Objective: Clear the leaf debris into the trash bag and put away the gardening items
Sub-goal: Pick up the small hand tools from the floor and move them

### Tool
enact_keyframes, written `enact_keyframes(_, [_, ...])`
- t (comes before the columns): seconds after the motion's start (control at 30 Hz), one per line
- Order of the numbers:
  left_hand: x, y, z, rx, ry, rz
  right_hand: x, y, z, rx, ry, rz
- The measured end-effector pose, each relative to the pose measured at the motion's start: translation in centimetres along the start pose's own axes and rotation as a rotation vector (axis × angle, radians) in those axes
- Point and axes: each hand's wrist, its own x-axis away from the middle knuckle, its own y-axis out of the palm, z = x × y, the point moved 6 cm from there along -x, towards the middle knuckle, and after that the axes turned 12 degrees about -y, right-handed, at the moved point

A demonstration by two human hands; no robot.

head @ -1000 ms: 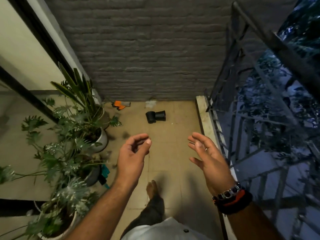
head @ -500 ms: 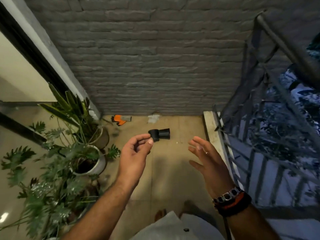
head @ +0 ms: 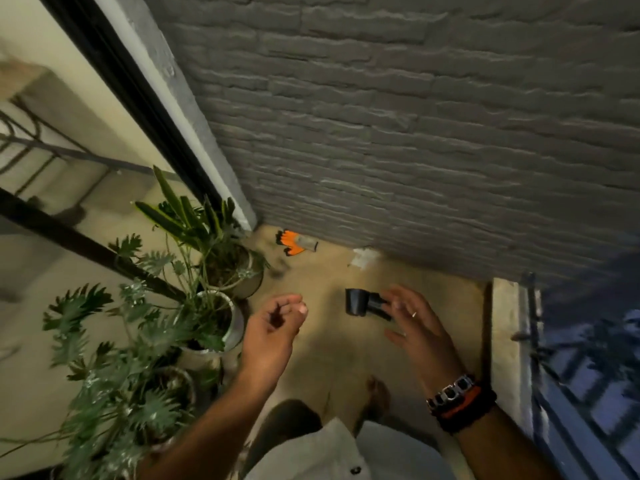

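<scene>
Two small black plastic pots (head: 358, 302) lie on their sides on the tan balcony floor, near the grey brick wall. Orange and grey gardening gloves (head: 296, 241) lie in the far corner by the wall. My left hand (head: 273, 329) hovers in the air with its fingers loosely curled, holding nothing. Fingers spread, my right hand (head: 414, 323) is stretched forward, its fingertips overlapping the black pots in the view; it holds nothing. A small pale scrap (head: 362, 258) lies at the foot of the wall.
Several potted plants (head: 214, 271) line the left side along a glass door. A raised concrete curb (head: 507, 341) and a metal railing (head: 571, 410) close off the right. My bare foot (head: 377, 393) stands on the floor below my hands.
The view has tilted and come closer to the far wall. My right hand has moved forward, over the black pots. The left hand keeps the same loose curl.
</scene>
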Motion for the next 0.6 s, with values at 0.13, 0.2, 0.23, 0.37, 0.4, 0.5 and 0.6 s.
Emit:
enact_keyframes(0.13, [-6.1,0.5,-0.2,-0.009,-0.049,0.027,-7.7,2.1,1.6,-0.015,0.093,-0.043])
enact_keyframes(0.2, [-9.9,0.7,-1.0,-0.015,-0.108,0.039,-11.7,3.4,2.7,-0.001,0.123,-0.044])
enact_keyframes(0.23, [-11.6,0.9,-1.5,-0.031,-0.139,0.035,-13.3,4.1,3.2,0.01,0.127,-0.053])
enact_keyframes(0.37, [-21.6,1.9,-3.0,-0.16,-0.147,0.0,-20.6,6.9,6.8,0.036,0.145,-0.042])
enact_keyframes(0.4, [-23.7,2.4,-3.2,-0.203,-0.149,-0.003,-22.0,7.4,7.7,0.025,0.156,-0.028])
enact_keyframes(0.5, [-32.1,4.5,-5.8,-0.3,-0.191,-0.022,-28.2,8.2,13.7,0.034,0.22,0.027])
enact_keyframes(0.6, [-40.6,6.8,-10.7,-0.392,-0.232,-0.04,-34.2,8.7,21.4,0.01,0.292,0.042])
